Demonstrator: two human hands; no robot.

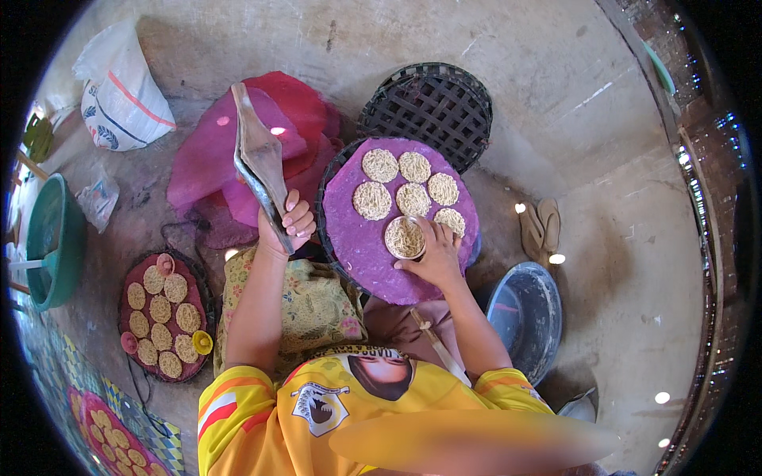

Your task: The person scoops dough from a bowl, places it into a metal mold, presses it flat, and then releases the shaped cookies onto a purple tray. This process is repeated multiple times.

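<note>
1. A round woven tray [349,262] covered with a purple cloth [373,254] is seen in the middle of the view, resting on the person's lap above the concrete floor [556,79].
2. Five flat round noodle cakes [413,198] are laid on the purple cloth, close together in its upper part.
3. A small round ring mould [405,237] filled with noodles is pressed against the cloth by the right hand [435,255]; its fingers are closed narrowly about the mould's rim, and part of the rim is covered by them.
4. A long, flat, greyish tool [258,159] is gripped by the left hand [287,226], with the fingers wrapped around its lower end; what it is made of cannot be made out.
5. Pink and red cloths [222,151] are heaped on the floor behind the tool, which hides part of them.
6. A dark empty woven tray [429,103] is partly tucked behind the purple one.
7. A second tray [131,317] of noodle cakes lies on the floor to the left, with small cups at its edge.
8. A third tray [111,428] at the lower left is cut off by the dark rim of the view.
9. A green basin [51,238], a white sack [123,95], a grey bucket [528,313] and a pair of sandals [540,226] are set around; the bucket's inside is hard to read.
</note>
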